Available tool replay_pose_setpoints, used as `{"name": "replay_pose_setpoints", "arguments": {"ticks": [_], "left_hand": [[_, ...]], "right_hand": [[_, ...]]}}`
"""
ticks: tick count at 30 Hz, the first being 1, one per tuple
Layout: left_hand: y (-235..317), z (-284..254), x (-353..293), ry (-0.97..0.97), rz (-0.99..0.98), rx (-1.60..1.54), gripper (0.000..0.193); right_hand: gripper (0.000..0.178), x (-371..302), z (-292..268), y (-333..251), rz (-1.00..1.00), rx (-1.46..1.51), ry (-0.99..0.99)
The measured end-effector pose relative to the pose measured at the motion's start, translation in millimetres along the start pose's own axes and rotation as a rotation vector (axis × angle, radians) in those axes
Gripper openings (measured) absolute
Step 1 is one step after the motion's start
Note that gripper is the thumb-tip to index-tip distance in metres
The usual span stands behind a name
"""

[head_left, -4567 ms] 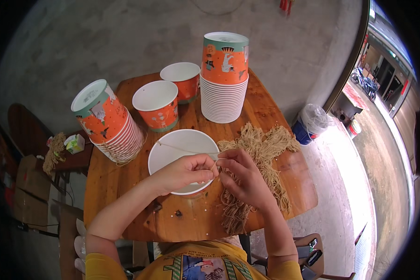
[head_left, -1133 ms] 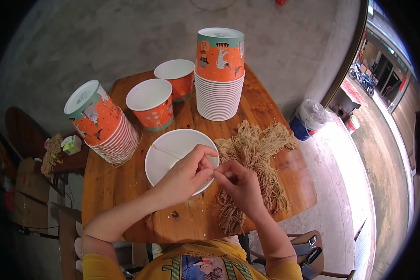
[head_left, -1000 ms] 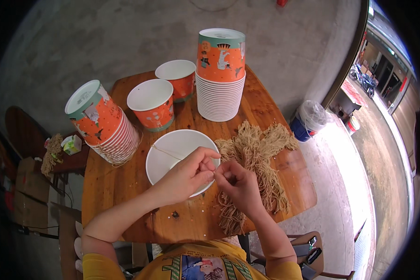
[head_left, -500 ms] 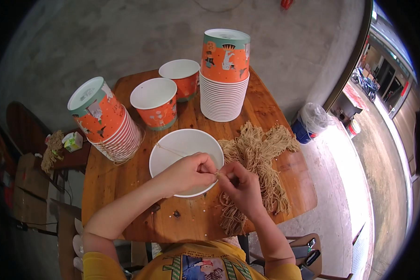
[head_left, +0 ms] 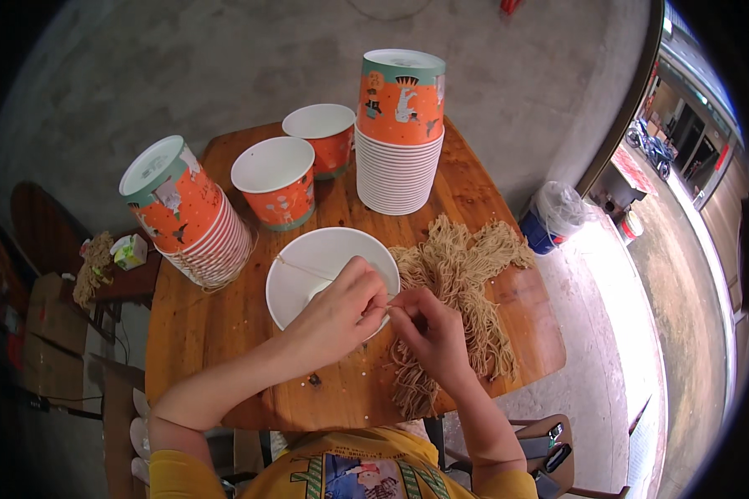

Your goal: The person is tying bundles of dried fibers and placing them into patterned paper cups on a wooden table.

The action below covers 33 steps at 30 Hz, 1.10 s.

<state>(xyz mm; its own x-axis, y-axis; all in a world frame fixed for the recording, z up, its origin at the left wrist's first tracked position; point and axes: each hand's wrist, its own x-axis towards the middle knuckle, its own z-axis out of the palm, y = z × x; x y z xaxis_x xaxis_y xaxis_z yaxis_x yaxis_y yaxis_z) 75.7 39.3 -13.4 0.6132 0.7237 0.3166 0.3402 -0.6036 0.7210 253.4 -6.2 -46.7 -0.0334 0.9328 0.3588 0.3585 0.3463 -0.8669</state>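
A white-lined paper bucket (head_left: 308, 270) stands in front of me, its mouth facing up. A thin tan string (head_left: 304, 268) runs from its left rim across the opening to my fingers. At the right rim, my left hand (head_left: 354, 303) is closed in a pinch on the string. Close beside it, thumb and finger of my right hand (head_left: 431, 333) pinch the same string; the exact spot between the fingertips is too small to make out. A heap of tan strings (head_left: 466, 283) lies just right of the bucket, partly behind my right hand.
An upside-down stack of orange buckets (head_left: 399, 133) rises at the back; another stack (head_left: 187, 212), with strings at its base, leans on the left. Two upright buckets (head_left: 275, 179) (head_left: 320, 133) stand between them on the wooden table (head_left: 225, 349). A blue pail (head_left: 545, 229) sits beyond the right edge.
My left hand has turned slightly, its knuckles rising over the bucket's opening. The right hand stays nearly in place, and both still pinch the string.
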Motion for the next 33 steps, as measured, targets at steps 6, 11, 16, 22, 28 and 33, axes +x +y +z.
{"name": "replay_pose_setpoints", "arguments": {"ticks": [6,11,16,22,28,33], "left_hand": [[-6,-14,4,-0.210,-0.498,-0.581,0.018],[-16,-14,9,-0.284,-0.543,-0.742,0.018],[-21,-10,9,-0.302,-0.514,-0.687,0.015],[-21,-10,7,-0.273,-0.499,-0.680,0.013],[-10,-11,2,-0.105,-0.250,-0.270,0.015],[-8,-7,-1,-0.059,-0.188,-0.286,0.012]], "right_hand": [[0.008,0,2,0,0.046,0.058,0.023],[0.006,-1,2,2,0.055,0.062,0.000],[0.007,-1,1,0,-0.021,-0.006,0.016],[0.009,-2,-2,6,-0.020,0.009,0.014],[0.009,0,-3,-3,0.012,-0.078,-0.025],[0.011,-2,1,2,-0.023,-0.082,0.034]]}}
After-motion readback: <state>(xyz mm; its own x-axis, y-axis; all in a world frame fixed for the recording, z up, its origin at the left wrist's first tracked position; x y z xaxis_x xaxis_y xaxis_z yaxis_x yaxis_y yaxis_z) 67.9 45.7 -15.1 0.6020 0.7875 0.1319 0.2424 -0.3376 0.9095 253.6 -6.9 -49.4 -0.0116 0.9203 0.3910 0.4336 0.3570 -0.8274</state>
